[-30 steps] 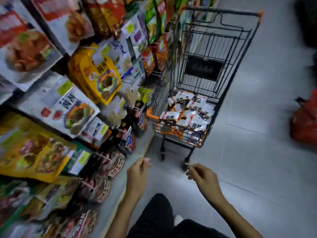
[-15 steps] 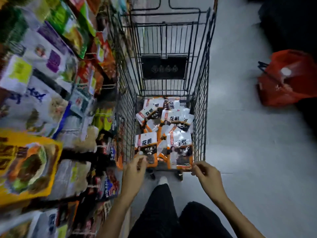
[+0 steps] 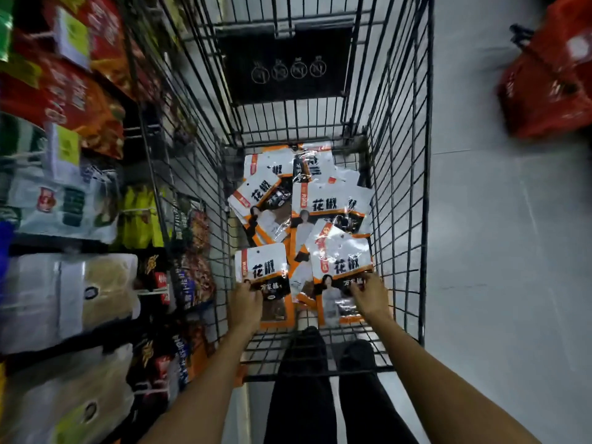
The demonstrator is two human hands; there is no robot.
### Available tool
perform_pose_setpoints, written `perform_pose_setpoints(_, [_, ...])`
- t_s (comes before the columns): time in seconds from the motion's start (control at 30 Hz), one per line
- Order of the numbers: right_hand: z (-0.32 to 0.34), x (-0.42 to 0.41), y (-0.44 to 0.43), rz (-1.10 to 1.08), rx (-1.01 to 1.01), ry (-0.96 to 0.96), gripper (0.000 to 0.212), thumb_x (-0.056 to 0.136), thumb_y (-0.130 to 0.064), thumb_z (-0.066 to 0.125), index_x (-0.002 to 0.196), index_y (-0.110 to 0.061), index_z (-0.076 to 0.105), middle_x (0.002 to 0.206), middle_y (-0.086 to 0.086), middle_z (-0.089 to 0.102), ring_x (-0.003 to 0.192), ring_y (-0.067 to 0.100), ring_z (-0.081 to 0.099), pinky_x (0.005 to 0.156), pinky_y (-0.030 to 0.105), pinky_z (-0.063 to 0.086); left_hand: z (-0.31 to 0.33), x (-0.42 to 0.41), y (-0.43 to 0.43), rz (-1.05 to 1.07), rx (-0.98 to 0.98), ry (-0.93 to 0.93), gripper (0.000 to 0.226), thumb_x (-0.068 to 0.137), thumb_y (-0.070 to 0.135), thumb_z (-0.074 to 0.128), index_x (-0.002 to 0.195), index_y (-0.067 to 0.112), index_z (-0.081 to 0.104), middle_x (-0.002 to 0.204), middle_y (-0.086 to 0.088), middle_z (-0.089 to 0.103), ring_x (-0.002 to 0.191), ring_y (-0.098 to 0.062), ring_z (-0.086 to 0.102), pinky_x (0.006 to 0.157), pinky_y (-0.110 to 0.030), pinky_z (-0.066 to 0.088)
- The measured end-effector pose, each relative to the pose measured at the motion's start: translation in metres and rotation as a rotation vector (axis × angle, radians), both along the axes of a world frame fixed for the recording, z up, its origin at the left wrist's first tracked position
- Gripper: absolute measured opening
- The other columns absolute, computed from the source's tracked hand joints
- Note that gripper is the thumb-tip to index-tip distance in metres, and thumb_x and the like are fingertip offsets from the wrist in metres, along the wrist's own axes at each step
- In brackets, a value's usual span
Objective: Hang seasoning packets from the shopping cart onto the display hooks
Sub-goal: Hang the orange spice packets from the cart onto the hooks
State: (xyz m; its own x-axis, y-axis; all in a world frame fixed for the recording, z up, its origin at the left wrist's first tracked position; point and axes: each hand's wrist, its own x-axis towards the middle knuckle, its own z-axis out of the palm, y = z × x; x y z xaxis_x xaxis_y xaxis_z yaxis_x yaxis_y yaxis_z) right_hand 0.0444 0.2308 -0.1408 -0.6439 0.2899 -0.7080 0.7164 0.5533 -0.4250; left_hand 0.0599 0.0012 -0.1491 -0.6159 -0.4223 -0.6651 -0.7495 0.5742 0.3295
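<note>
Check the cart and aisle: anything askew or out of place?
White-and-orange seasoning packets lie jumbled and overlapping in the black wire shopping cart, facing different ways. A red plastic basket sits on the aisle floor to the right. Nothing looks spilled or torn.

This is a shop aisle, a grocery or supermarket by the look of it; a black wire shopping cart (image 3: 397, 155) stands on a pale tiled floor (image 3: 499, 251); at its left runs a display rack (image 3: 80, 203) crowded with hanging bags of packaged food; identical white-and-orange seasoning packets (image 3: 333, 206) lie heaped in the cart; a red shopping basket (image 3: 551, 78) sits on the floor at the right.
</note>
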Motion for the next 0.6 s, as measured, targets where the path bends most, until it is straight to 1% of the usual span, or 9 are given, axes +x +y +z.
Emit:
perform_pose_setpoints(0.03, [-0.012, -0.001, 0.001, -0.021, 0.006, -0.043, 0.018, 0.091, -0.009, 0.059, 0.107, -0.001, 0.058, 0.110, 0.015, 0.065, 0.087, 0.019, 0.059, 0.070, 0.024, 0.048, -0.012, 0.000, -0.002, 0.015, -0.001, -0.033, 0.028, 0.091, 0.011, 0.049, 0.117, 0.003, 0.055, 0.110, -0.016, 0.061, 0.094, -0.031, 0.059, 0.075, -0.036, 0.049])
perform_pose_setpoints(0.1, [-0.029, -0.003, 0.001, -0.043, 0.038, -0.128, 0.037, 0.087, -0.014, 0.067, 0.118, 0.001, 0.054, 0.117, 0.017, 0.062, 0.101, 0.027, 0.060, 0.083, 0.033, 0.051, -0.033, 0.000, -0.001, 0.054, 0.001, -0.065, 0.027, 0.091, 0.009, 0.049, 0.115, -0.003, 0.054, 0.124, -0.022, 0.055, 0.108, -0.038, 0.054, 0.092, -0.044, 0.046])
perform_pose_setpoints(0.17, [-0.042, -0.002, -0.001, -0.039, 0.080, -0.184, 0.063, 0.084, -0.020, 0.071, 0.133, 0.003, 0.039, 0.129, 0.020, 0.051, 0.119, 0.032, 0.051, 0.099, 0.040, 0.045, -0.050, 0.002, 0.003, 0.014, -0.024, -0.137, 0.032, 0.097, 0.017, 0.047, 0.114, -0.008, 0.057, 0.136, -0.023, 0.046, 0.121, -0.037, 0.045, 0.100, -0.039, 0.039])
perform_pose_setpoints(0.23, [-0.051, 0.000, -0.004, 0.035, 0.147, -0.217, 0.076, 0.086, -0.024, 0.069, 0.140, 0.005, 0.025, 0.140, 0.021, 0.039, 0.129, 0.035, 0.040, 0.107, 0.040, 0.038, -0.062, 0.004, 0.009, -0.028, -0.062, -0.177, 0.045, 0.101, 0.028, 0.040, 0.123, -0.009, 0.054, 0.148, -0.017, 0.034, 0.132, -0.034, 0.033, 0.103, -0.036, 0.030])
perform_pose_setpoints(0.3, [-0.057, 0.001, -0.007, 0.105, 0.235, -0.230, 0.082, 0.087, -0.028, 0.068, 0.143, 0.005, 0.019, 0.143, 0.022, 0.034, 0.133, 0.034, 0.034, 0.108, 0.039, 0.035, -0.068, 0.006, 0.017, 0.016, -0.075, -0.168, 0.053, 0.100, 0.031, 0.041, 0.136, -0.007, 0.041, 0.153, -0.015, 0.025, 0.137, -0.033, 0.025, 0.105, -0.036, 0.026])
perform_pose_setpoints(0.37, [-0.059, 0.003, -0.012, 0.099, 0.302, -0.232, 0.086, 0.084, -0.031, 0.070, 0.143, 0.004, 0.019, 0.143, 0.022, 0.033, 0.134, 0.034, 0.033, 0.108, 0.041, 0.036, -0.070, 0.007, 0.024, 0.029, -0.081, -0.130, 0.058, 0.098, 0.031, 0.046, 0.143, -0.003, 0.031, 0.150, -0.017, 0.029, 0.136, -0.032, 0.026, 0.104, -0.038, 0.028])
perform_pose_setpoints(0.47, [-0.061, 0.004, -0.019, 0.084, 0.366, -0.227, 0.089, 0.080, -0.036, 0.074, 0.141, 0.002, 0.021, 0.143, 0.021, 0.032, 0.134, 0.033, 0.033, 0.109, 0.041, 0.036, -0.071, 0.007, 0.029, 0.012, -0.111, -0.091, 0.063, 0.093, 0.035, 0.055, 0.141, -0.001, 0.033, 0.145, -0.017, 0.034, 0.130, -0.034, 0.032, 0.101, -0.040, 0.033])
perform_pose_setpoints(0.53, [-0.061, 0.005, -0.021, 0.091, 0.395, -0.230, 0.091, 0.078, -0.039, 0.075, 0.140, 0.001, 0.022, 0.143, 0.020, 0.032, 0.134, 0.032, 0.033, 0.108, 0.041, 0.036, -0.074, 0.005, 0.025, 0.078, -0.099, -0.094, 0.075, 0.087, 0.036, 0.063, 0.142, -0.002, 0.029, 0.145, -0.021, 0.031, 0.132, -0.036, 0.030, 0.104, -0.043, 0.030])
perform_pose_setpoints(0.6, [-0.061, 0.007, -0.021, 0.106, 0.424, -0.224, 0.090, 0.077, -0.042, 0.075, 0.138, 0.001, 0.025, 0.142, 0.020, 0.034, 0.133, 0.032, 0.034, 0.107, 0.040, 0.038, -0.076, 0.003, 0.019, 0.155, -0.037, -0.101, 0.086, 0.082, 0.034, 0.071, 0.143, -0.004, 0.025, 0.146, -0.023, 0.029, 0.134, -0.036, 0.029, 0.108, -0.044, 0.030])
